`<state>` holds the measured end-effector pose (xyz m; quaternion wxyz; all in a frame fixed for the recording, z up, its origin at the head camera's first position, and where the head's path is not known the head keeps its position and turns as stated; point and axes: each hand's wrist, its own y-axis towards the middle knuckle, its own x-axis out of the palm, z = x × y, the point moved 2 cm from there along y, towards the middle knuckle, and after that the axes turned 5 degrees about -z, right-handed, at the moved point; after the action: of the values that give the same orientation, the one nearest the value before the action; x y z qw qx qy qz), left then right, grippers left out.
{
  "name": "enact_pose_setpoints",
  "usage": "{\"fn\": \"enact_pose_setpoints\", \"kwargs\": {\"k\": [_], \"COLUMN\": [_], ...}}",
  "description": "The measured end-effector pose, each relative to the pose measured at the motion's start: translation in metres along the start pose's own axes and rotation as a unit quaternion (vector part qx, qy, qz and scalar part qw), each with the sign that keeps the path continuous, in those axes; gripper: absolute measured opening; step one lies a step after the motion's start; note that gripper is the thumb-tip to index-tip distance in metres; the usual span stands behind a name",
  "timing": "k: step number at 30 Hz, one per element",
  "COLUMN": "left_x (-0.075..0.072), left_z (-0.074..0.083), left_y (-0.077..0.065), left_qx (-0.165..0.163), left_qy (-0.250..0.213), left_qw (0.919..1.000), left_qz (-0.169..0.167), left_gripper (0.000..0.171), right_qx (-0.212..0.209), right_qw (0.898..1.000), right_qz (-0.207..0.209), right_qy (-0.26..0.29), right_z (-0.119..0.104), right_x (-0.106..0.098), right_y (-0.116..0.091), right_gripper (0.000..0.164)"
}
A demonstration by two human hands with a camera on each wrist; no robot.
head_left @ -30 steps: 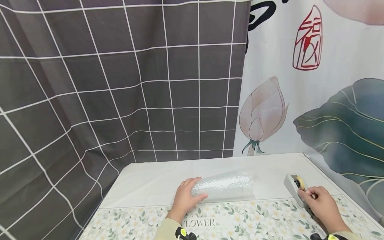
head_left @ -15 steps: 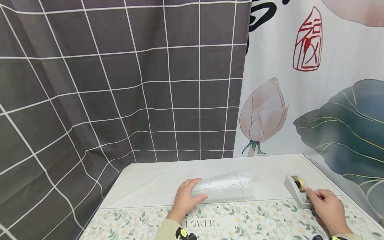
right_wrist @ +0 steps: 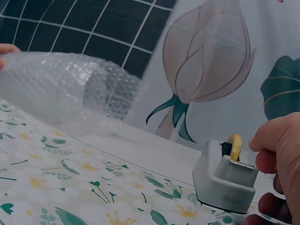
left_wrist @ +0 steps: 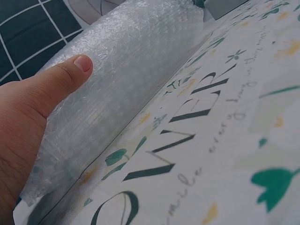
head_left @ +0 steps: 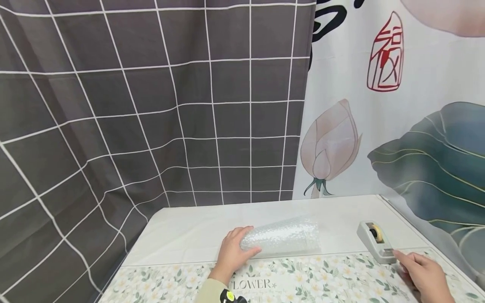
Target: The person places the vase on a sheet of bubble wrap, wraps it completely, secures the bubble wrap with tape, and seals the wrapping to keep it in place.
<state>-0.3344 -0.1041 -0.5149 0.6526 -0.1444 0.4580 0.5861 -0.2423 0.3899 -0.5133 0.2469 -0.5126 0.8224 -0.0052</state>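
A roll of clear bubble wrap [head_left: 284, 236] lies across the table, slightly angled. My left hand [head_left: 233, 251] holds its left end, thumb on the near side and fingers over the top; the left wrist view shows the thumb [left_wrist: 70, 77] against the plastic. To the right stands a white tape dispenser [head_left: 376, 242] with a yellowish tape roll [right_wrist: 234, 146] in it. Just beyond the dispenser's cutter end, my right hand [head_left: 424, 273] has thumb and forefinger together, pinching the tape's end; the clear strip itself hardly shows. The other right fingers are curled.
A floral cloth [head_left: 322, 277] with printed lettering covers the near part of the table, and a white cover [head_left: 197, 227] the far part. Behind hang a dark grid curtain [head_left: 227, 105] and a white curtain [head_left: 341, 75] with a flower print.
My right hand has moved from the tape roll toward the near right, past the dispenser's cutter end. The left hand and the bubble wrap have stayed in place.
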Motion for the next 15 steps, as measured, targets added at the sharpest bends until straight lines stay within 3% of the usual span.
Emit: {"fn": "enact_pose_setpoints", "kwargs": {"k": [3, 10, 15], "left_x": [-0.001, -0.002, -0.002], "left_z": [-0.001, 0.001, 0.001], "left_y": [0.0, 0.001, 0.002], "left_qx": [0.002, 0.006, 0.005], "left_qy": [0.001, -0.001, 0.003], "left_qw": [1.0, 1.0, 0.9999], "left_qz": [0.003, 0.005, 0.008], "left_gripper": [0.071, 0.072, 0.072], "right_qx": [0.0, -0.065, -0.073], "right_qw": [1.0, 0.985, 0.979], "right_qz": [-0.014, -0.058, -0.098], "right_qy": [-0.012, -0.149, -0.165], "right_z": [0.001, 0.0, -0.003], "right_x": [-0.001, -0.004, -0.006], "right_y": [0.001, 0.005, 0.01], "right_gripper": [0.047, 0.045, 0.05]}}
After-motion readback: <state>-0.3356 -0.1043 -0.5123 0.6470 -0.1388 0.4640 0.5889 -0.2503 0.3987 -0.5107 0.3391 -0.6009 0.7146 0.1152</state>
